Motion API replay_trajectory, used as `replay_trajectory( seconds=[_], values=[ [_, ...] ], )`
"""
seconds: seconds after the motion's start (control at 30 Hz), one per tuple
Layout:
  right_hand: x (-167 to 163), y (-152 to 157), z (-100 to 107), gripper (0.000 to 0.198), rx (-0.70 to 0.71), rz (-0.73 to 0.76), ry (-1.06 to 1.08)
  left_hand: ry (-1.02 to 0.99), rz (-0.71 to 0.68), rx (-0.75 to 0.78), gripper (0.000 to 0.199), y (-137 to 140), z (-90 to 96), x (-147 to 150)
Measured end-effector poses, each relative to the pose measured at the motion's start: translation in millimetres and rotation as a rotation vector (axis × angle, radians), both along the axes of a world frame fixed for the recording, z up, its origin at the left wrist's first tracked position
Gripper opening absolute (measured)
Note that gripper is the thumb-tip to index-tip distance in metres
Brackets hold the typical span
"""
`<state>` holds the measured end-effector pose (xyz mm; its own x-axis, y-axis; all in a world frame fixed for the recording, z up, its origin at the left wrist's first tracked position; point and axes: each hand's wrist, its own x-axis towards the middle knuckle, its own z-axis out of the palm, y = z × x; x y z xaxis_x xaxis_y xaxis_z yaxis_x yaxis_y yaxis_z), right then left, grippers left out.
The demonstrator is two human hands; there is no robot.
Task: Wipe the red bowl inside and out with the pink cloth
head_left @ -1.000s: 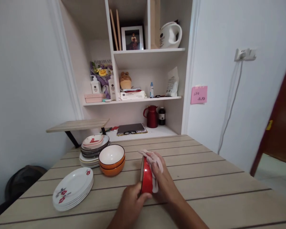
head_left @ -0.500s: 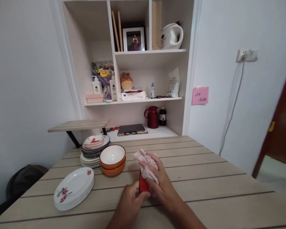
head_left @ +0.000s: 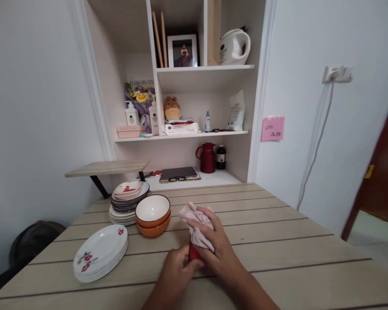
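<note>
My left hand (head_left: 180, 265) grips the near end of a flat red object (head_left: 195, 254) with a dark edge; most of it is covered, so its kind cannot be made out. My right hand (head_left: 215, 245) is closed round a crumpled pale pink cloth (head_left: 197, 224), which it presses over the upper part of the red object. Both hands are above the front middle of the wooden table (head_left: 278, 245). Left of them stand two stacked orange bowls (head_left: 153, 219) with white insides.
A stack of oval white plates (head_left: 100, 254) with red flowers lies at the left. Behind it rises a pile of mixed plates and dishes (head_left: 129, 200). A small raised wooden stand (head_left: 108, 168) is at the back left. The shelf holds a red jug (head_left: 207, 158) and a laptop (head_left: 178, 173).
The cloth in my right hand has slid slightly down and left, covering more of the red object. My left hand keeps its hold in nearly the same place.
</note>
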<state>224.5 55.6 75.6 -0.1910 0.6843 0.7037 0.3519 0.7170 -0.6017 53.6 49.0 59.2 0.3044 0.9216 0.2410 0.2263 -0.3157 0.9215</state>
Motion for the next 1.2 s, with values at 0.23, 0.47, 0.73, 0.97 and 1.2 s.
replay_trajectory(
  seconds=[0.23,0.47,0.73,0.97,1.2],
  values=[
    [-8,14,-6,0.043,-0.164,-0.136,0.323,0.192,0.112,0.162,0.011,4,-3.8,5],
    [-13,18,-4,0.06,-0.443,0.035,0.713,0.236,0.032,0.379,0.062,11,-12.7,2],
    [-14,8,14,0.061,-0.523,0.111,0.821,0.403,-0.046,0.237,0.077,7,-10.5,-4],
    [-9,12,4,0.063,-0.519,0.114,0.81,0.44,-0.04,0.199,0.03,4,-7.3,-2],
    [-2,9,-1,0.057,-0.389,0.086,0.589,0.277,0.129,0.114,0.008,2,-7.8,-1]
  ],
)
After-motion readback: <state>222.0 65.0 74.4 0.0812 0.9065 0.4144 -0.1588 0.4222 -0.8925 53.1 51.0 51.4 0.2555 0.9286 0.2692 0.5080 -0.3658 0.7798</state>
